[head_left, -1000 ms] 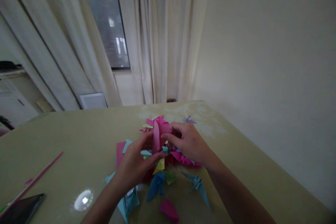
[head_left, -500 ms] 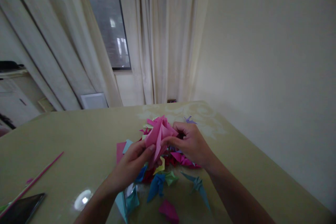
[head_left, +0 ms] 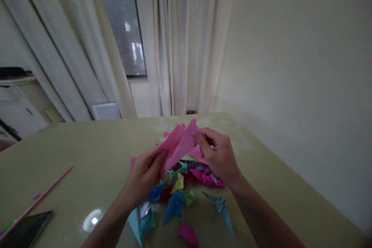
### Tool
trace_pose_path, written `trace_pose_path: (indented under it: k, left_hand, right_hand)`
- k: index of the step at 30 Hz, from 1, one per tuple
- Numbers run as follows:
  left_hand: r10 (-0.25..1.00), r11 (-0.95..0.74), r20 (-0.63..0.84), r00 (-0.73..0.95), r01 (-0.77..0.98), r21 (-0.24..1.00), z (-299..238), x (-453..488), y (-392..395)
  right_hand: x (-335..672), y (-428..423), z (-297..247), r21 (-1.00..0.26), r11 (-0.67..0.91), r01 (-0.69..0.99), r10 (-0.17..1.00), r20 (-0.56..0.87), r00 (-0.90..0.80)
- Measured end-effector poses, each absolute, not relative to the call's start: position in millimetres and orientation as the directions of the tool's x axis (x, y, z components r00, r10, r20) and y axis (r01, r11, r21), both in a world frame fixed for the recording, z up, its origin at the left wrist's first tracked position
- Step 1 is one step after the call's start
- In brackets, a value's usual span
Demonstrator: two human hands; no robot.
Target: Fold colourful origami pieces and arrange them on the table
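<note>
A pink sheet of folded origami paper is held up between my two hands, above a heap of folded paper pieces. My left hand pinches its lower left part, thumb on top. At the upper right, my right hand grips the paper between thumb and fingers. Below lie a blue paper crane, a yellow folded piece, a green one and magenta pieces. Closer to me are a teal paper crane and a magenta folded piece. The paper hides part of the heap.
The greenish table runs to a wall on the right. On the left, a thin pink stick lies across a dark flat device. Long curtains hang beside a window beyond the table.
The pink paper has turned and flattened out, its folds now slanting up to the right. My right hand has shifted slightly up and right along its edge.
</note>
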State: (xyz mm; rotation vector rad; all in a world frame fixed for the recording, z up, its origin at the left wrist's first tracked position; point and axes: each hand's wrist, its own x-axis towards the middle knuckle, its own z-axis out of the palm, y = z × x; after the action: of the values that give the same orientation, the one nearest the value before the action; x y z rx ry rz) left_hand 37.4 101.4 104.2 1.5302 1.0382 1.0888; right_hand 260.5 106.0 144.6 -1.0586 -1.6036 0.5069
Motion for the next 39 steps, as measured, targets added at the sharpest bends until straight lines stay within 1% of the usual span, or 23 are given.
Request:
trace_pose_path:
  k: [3,6,8,9,11,13,14,17,21,23,26,28,31,33,36,39]
  left_hand:
    - [0.949,-0.298,0.253,0.188,0.275,0.914,96,23,114]
    - [0.93,-0.363,0.276,0.243,0.488,0.794,87,9,128]
    - [0.917,-0.398,0.317,0.241,0.572,0.717,84,7,130]
    - [0.91,-0.413,0.343,0.233,0.58,0.702,84,10,128]
    - [0.904,-0.427,0.351,0.243,0.522,0.739,87,22,119]
    - [0.905,-0.416,0.315,0.286,0.437,0.798,91,37,106]
    - [0.903,-0.417,0.316,0.29,0.422,0.805,92,43,100]
    - [0.893,-0.449,0.365,0.264,0.448,0.773,95,52,91]
    - [0.903,-0.42,0.318,0.289,0.439,0.794,101,42,94]
    - [0.898,-0.409,0.287,0.334,0.393,0.823,104,36,96]
    - [0.878,-0.4,0.28,0.388,0.276,0.874,107,35,97]
    - [0.884,-0.381,0.279,0.374,0.235,0.894,107,38,96]
    - [0.903,-0.351,0.261,0.341,0.233,0.907,108,40,95]
    - [0.916,-0.334,0.258,0.307,0.23,0.914,109,38,96]
    - [0.929,-0.312,0.249,0.274,0.215,0.925,110,34,100]
    - [0.916,-0.322,0.236,0.325,0.243,0.915,110,30,104]
  right_hand:
    - [272,111,149,-0.799,0.505,0.325,0.823,0.559,0.096]
    - [287,115,155,-0.793,0.516,0.323,0.796,0.583,0.161]
    - [292,116,158,-0.789,0.513,0.339,0.79,0.588,0.172]
    - [291,115,158,-0.79,0.504,0.348,0.797,0.581,0.165]
    - [284,112,155,-0.801,0.475,0.364,0.824,0.551,0.136]
    - [271,109,149,-0.814,0.447,0.37,0.857,0.508,0.083]
    - [265,107,146,-0.818,0.438,0.373,0.871,0.489,0.052]
    - [254,105,141,-0.81,0.441,0.387,0.885,0.465,-0.034]
    - [258,106,141,-0.812,0.454,0.366,0.889,0.437,-0.135]
    - [260,107,142,-0.826,0.442,0.349,0.897,0.407,-0.174]
    - [259,107,143,-0.824,0.462,0.329,0.886,0.409,-0.22]
    - [257,107,143,-0.818,0.48,0.319,0.876,0.422,-0.234]
    - [257,108,142,-0.802,0.476,0.361,0.879,0.43,-0.204]
    - [258,109,141,-0.796,0.466,0.387,0.885,0.417,-0.207]
    - [259,110,140,-0.804,0.46,0.376,0.887,0.398,-0.233]
    - [259,110,142,-0.802,0.483,0.351,0.876,0.451,-0.174]
